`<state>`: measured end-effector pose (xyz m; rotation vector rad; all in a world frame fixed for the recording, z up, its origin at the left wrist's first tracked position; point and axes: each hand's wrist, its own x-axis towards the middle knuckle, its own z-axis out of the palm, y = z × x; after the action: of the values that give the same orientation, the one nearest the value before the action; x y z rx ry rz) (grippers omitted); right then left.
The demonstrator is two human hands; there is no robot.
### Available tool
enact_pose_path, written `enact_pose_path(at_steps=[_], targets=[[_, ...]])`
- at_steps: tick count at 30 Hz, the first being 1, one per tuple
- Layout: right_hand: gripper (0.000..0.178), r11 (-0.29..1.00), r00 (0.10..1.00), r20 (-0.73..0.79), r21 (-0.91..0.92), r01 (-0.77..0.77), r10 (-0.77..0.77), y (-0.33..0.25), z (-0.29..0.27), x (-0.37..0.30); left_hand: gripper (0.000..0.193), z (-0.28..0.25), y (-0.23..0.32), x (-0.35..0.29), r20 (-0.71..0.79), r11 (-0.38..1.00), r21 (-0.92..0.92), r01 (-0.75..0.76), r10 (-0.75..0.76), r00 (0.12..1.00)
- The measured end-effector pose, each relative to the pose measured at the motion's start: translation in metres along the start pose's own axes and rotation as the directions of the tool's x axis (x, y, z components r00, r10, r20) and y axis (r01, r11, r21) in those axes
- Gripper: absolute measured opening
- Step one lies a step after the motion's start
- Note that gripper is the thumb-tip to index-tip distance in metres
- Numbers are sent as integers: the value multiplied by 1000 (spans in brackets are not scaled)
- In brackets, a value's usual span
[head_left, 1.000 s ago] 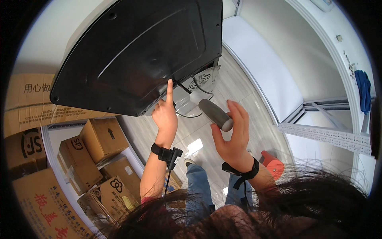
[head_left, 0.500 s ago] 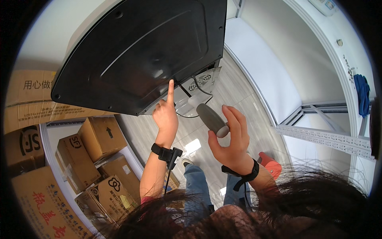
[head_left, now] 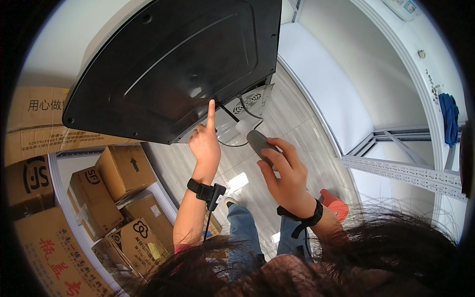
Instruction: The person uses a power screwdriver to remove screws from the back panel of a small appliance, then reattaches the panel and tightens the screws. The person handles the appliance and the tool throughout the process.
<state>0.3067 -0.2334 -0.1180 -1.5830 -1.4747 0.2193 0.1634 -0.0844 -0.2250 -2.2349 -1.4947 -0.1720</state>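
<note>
A large black panel point(head_left: 188, 64) with screw holes along its edge fills the upper left. My left hand point(head_left: 204, 144) points its index finger up against the panel's lower edge; its other fingers are curled and I see nothing held in it. Right beside that fingertip, the dark shaft of a screwdriver point(head_left: 256, 140) meets the edge. The screwdriver has a grey handle and a whitish collar, and it slants down to the right. My right hand point(head_left: 287, 171) is closed round the lower end of the handle, with thumb and fingers on opposite sides. The tip itself is hidden at the edge.
Under the panel are a vented plate point(head_left: 247, 103) and a looping grey cable point(head_left: 253, 115). Cardboard boxes point(head_left: 126, 171) crowd the left side. White shelving with a perforated metal beam point(head_left: 405, 177) stands at right. A red object point(head_left: 336, 205) lies on the floor near my right wrist.
My right hand's fingers have closed from a loose, spread pose onto the screwdriver handle. The handle has shifted slightly. My left hand stays at the panel edge.
</note>
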Motion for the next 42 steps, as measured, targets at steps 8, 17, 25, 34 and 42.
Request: enact_pose_path(at_steps=[8, 17, 25, 34, 42], targets=[[44, 994, 995, 19, -49, -101, 102, 7, 11, -3, 108, -2, 1, -1, 19, 1000, -28, 8, -7, 1000], [38, 965, 961, 82, -33, -262, 264, 8, 7, -9, 108, -4, 1, 0, 25, 1000, 21, 19, -19, 999], [36, 965, 963, 77, 18, -262, 260, 10, 10, -9, 109, -3, 5, 0, 43, 999, 20, 27, -28, 999], [32, 960, 959, 71, 41, -278, 275, 14, 10, -16, 104, 0, 4, -3, 10, 993, -117, 10, -9, 1000], [30, 950, 950, 60, 50, -308, 305, 22, 18, -22, 63, -4, 18, -22, -141, 770, -625, -125, 46, 989]])
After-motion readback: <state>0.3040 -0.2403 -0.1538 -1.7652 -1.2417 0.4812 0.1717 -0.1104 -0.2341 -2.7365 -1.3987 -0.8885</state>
